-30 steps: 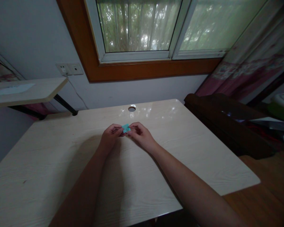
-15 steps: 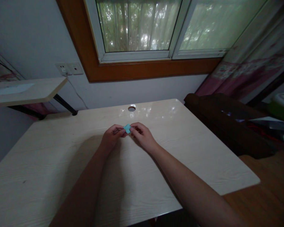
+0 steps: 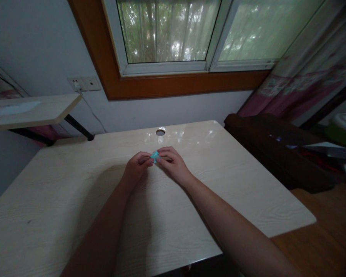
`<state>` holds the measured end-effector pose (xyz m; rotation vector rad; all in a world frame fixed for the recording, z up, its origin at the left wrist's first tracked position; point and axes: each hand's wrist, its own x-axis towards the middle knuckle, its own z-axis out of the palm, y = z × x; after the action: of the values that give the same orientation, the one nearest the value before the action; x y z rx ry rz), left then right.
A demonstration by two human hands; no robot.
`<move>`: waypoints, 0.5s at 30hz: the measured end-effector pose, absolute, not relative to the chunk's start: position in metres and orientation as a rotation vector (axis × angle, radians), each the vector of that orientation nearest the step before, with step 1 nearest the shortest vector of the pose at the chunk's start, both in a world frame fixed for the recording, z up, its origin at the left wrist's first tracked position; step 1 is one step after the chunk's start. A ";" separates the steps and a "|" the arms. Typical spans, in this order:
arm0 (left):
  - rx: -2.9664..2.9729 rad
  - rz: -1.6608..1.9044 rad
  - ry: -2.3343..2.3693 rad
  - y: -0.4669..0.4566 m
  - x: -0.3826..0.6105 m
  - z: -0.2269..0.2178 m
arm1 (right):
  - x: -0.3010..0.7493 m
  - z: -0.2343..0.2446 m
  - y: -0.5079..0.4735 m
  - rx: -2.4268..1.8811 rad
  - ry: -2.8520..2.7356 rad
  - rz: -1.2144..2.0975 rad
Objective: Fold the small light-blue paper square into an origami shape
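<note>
A small turquoise piece of folded paper (image 3: 155,155) is held between my two hands, a little above or on the pale wood-grain desk (image 3: 173,215); which of the two I cannot tell. My left hand (image 3: 136,166) pinches its left side between thumb and fingers. From the right, my right hand (image 3: 173,164) grips the other side, its thumb in front and its fingers behind. The fingertips cover parts of the paper, so its full shape is hidden.
Beyond the hands, the desk has a round cable hole (image 3: 160,132). A raised shelf (image 3: 46,109) on black legs stands at the left. Behind are a wall socket (image 3: 83,83) and a window (image 3: 167,34). Dark brown furniture (image 3: 265,150) stands to the right.
The paper has gone from a flat, squarish outline to a more folded, uneven shape. My right hand's fingers have shifted slightly up and over it; my left hand has hardly moved.
</note>
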<state>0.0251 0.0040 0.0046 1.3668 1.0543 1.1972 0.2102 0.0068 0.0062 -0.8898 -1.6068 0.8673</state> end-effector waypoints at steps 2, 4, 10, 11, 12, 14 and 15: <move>1.397 1.189 1.050 0.004 0.025 0.005 | 0.210 0.006 0.007 -0.890 -1.614 0.875; 1.414 1.180 1.058 0.004 0.025 0.005 | 0.210 0.005 0.007 -0.890 -1.633 0.853; 1.378 1.197 1.044 0.007 0.023 -0.001 | 0.210 0.000 0.008 -0.881 -1.694 0.812; 1.376 1.196 1.033 0.007 0.023 -0.001 | 0.210 0.000 0.008 -0.881 -1.692 0.820; 1.378 1.189 1.022 0.007 0.023 -0.001 | 0.209 0.000 0.008 -0.883 -1.683 0.832; 1.388 1.175 0.996 0.005 0.023 0.001 | 0.209 0.000 0.007 -0.889 -1.650 0.870; 1.396 1.164 0.980 0.004 0.023 0.003 | 0.210 0.000 0.007 -0.893 -1.631 0.898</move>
<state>0.0230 0.0035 0.0028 1.3960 0.9796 1.1640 0.2095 0.0073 0.0002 -0.8930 -1.6310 0.8975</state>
